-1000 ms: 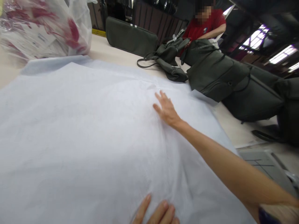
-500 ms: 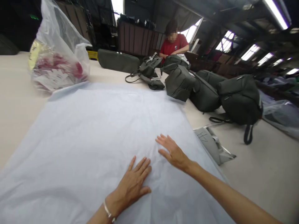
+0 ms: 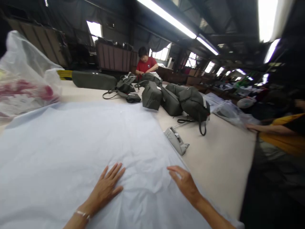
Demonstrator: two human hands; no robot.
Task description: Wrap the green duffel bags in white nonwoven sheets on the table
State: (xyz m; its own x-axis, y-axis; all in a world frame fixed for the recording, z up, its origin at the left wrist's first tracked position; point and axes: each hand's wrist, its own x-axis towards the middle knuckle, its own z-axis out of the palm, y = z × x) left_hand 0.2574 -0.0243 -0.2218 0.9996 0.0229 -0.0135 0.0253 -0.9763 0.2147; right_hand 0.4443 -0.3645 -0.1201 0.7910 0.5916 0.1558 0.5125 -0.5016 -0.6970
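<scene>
A large pale blue sheet (image 3: pixel 78 143) lies over the near part of the table, with wrinkles between my hands. My left hand (image 3: pixel 107 184), a bracelet at its wrist, rests flat on the sheet with the fingers spread. Near the sheet's right edge is my right hand (image 3: pixel 184 183), its fingers slightly bent and thumb apart, holding nothing. Just beyond that edge a grey tape dispenser (image 3: pixel 176 140) with handwritten marks sits on the table.
Several dark bags (image 3: pixel 194 103) stand across the back of the table (image 3: pixel 221 152). A clear plastic bag (image 3: pixel 28 79) with red contents is at the left. A person in red (image 3: pixel 146 65) works behind; another in yellow (image 3: pixel 281 130) reaches in at the right.
The view has turned to the right, bringing the person in yellow into sight. My hands are farther apart, and my right hand's fingers are more bent than before.
</scene>
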